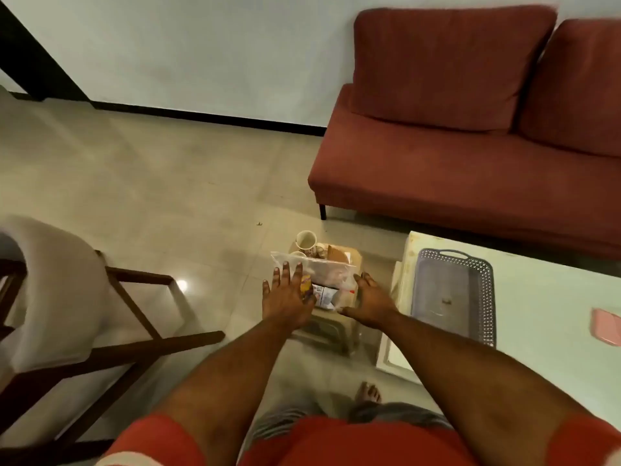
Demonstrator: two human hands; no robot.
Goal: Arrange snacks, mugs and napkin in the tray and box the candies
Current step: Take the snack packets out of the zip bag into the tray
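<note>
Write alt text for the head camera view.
Two open hands, left hand and right hand, reach down over a small stool piled with snack packets and mugs. An empty grey tray sits on the table at right.

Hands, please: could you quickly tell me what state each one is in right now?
Left hand: open, fingers spread, holding nothing, over the snack pile.
Right hand: open, holding nothing, at the pile's right edge.
</note>
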